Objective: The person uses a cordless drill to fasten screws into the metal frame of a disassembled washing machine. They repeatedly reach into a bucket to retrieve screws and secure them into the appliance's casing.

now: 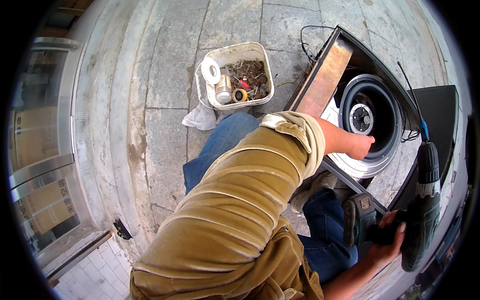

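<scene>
Open housing (320, 82): looks stiff, black-edged.
Fan drum (361, 117): inside it; looks rigid, fairly heavy, best held by the outer rim.
Drill (422, 215): probably weighty; right hand (391, 237) wraps its handle.
Left hand (360, 146): fingers curled at the drum's rim; whether gripping, cannot tell.

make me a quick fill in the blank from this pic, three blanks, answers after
The right hand holds a drill pointing toward the picture's ____ edge.
The left hand is at a round part lying, in view, to the ____ of the bucket.
The jeans are ____.

Missing words: top; right; blue
</scene>
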The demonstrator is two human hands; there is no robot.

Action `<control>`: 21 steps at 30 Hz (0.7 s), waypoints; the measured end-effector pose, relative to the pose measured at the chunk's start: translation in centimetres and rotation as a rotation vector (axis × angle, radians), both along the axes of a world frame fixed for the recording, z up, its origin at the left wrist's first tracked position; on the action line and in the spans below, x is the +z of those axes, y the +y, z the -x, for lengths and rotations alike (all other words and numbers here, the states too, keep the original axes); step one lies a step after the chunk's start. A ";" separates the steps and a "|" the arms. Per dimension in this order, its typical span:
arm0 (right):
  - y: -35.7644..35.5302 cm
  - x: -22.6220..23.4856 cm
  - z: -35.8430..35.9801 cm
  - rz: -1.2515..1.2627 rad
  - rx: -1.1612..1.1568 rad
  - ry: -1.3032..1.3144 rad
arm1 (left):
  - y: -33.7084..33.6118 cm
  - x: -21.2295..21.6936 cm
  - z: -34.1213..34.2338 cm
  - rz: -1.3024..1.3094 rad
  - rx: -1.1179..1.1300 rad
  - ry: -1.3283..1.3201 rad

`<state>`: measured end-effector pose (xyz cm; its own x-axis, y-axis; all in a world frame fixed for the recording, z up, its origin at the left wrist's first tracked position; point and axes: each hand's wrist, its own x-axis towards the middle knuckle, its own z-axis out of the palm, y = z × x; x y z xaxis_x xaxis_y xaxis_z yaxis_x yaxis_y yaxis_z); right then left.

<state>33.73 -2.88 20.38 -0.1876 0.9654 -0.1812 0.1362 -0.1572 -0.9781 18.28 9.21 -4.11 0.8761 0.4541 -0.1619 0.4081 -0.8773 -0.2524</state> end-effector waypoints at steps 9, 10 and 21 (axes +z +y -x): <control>0.3 0.0 0.1 0.022 -0.018 0.031 | -4.9 7.6 11.5 -0.054 0.656 -0.953; 0.4 -0.1 0.1 0.022 -0.024 0.032 | -6.2 8.3 14.7 -0.073 0.754 -1.032; 0.7 -1.8 -1.5 0.081 0.085 0.058 | -20.3 0.8 38.0 0.049 1.644 -0.725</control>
